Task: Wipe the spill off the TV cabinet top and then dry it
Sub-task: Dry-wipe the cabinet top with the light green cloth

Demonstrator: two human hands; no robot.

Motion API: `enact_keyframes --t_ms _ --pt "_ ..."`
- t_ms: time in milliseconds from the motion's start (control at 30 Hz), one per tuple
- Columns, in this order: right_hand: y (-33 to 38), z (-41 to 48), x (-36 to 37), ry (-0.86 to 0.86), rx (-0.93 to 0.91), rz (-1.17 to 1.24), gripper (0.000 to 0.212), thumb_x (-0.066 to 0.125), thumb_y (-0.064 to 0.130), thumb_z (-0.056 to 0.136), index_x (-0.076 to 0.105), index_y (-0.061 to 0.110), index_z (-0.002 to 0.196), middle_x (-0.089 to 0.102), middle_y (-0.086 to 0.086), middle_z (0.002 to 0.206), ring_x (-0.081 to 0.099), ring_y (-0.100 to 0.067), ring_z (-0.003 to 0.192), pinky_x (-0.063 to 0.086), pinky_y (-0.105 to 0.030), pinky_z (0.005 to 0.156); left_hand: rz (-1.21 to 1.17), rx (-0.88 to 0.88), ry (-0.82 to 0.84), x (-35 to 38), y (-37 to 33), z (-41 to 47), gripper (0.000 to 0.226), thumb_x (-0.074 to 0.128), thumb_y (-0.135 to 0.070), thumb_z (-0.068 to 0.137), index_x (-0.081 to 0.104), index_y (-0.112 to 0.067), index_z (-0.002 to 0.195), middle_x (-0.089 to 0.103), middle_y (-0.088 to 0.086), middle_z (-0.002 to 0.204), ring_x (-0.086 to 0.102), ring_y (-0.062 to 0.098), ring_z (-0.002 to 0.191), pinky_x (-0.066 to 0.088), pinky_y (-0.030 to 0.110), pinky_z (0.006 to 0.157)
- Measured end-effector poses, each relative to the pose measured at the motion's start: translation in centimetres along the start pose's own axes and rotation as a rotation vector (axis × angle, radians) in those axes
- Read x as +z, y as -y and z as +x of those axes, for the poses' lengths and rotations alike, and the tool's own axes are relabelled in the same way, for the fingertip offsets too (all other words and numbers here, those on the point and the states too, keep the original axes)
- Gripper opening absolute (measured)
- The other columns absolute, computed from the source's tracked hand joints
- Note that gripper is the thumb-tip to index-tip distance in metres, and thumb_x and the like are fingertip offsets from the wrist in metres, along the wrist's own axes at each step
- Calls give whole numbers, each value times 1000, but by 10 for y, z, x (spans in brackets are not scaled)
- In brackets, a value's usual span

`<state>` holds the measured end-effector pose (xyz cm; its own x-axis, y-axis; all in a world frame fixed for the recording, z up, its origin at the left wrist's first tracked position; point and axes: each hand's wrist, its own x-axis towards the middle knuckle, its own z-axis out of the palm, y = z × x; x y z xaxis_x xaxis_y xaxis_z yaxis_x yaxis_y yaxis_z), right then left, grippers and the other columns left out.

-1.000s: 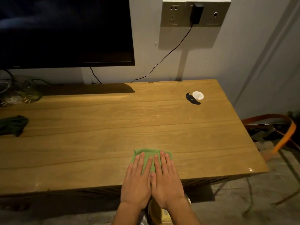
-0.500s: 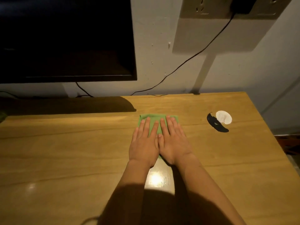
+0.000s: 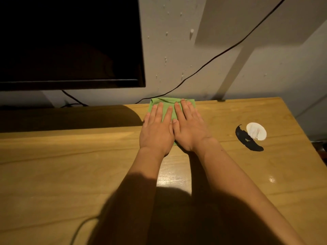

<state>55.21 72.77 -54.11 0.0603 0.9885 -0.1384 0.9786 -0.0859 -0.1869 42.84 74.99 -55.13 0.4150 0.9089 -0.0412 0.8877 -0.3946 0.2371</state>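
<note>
Since 0.5 s ago, both hands have pushed the green cloth [image 3: 168, 110] farther toward 12 o'clock, from mid-tabletop to the back edge of the tabletop [image 3: 53, 174] against the wall [image 3: 212, 59], and 1.0 s ago the cloth lay at the near edge. From the head view, the left hand [image 3: 156, 131] and the right hand [image 3: 189, 129] lie flat, palms down, side by side on the cloth, thumbs touching. Their fingers [image 3: 160, 112] are stretched out straight and only slightly spread, pressing down on the cloth without gripping it. Its far edge reaches the back rim of the tabletop, and a small corner shows beneath the palms. A glossy streak [image 3: 174, 175] shines on the wood between the 2 forearms, at 6 o'clock from the cloth. At 3 o'clock from the hands, well apart from them, sits a white round object [image 3: 256, 131] touching a black curved piece [image 3: 247, 139]. A dark TV screen [image 3: 70, 41] fills the 10 o'clock area, and a black cable [image 3: 212, 57] runs down the wall to the cloth's back edge.
</note>
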Motion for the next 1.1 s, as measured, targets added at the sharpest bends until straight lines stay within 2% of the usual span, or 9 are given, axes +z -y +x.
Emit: enact_keyframes --t_ms 267,733,900,1100 --pt "11 -104 11 32 -3 17 59 13 38 103 -2 15 156 -12 -7 163 -16 -19 149 -6 -38 121 11 -10 28 6 -24 -102 54 15 -35 105 -1 -25 156 -7 6 164 -11 21 150 1 41 123" --pt "22 -408 43 108 30 12 61 8 41 102 -12 15 154 -22 -8 161 -27 -21 145 -9 -40 121 -30 -11 95 26 -117 -392 57 14 -40 104 -14 -28 153 -19 3 162 -22 18 147 -6 39 122" --pt "18 -434 38 138 34 0 61 10 40 103 -13 14 153 -23 -9 160 -27 -23 145 -10 -41 120 -3 -2 119 27 -130 -413 58 14 -40 103 -17 -29 152 -23 2 161 -25 18 146 -7 40 122" --pt "7 -408 43 101 34 18 59 5 42 102 -19 18 150 -27 -7 158 -32 -21 142 -14 -39 119 -22 -8 103 28 -128 -387 55 6 -43 103 -20 -32 150 -27 -2 159 -30 14 144 -17 35 116"
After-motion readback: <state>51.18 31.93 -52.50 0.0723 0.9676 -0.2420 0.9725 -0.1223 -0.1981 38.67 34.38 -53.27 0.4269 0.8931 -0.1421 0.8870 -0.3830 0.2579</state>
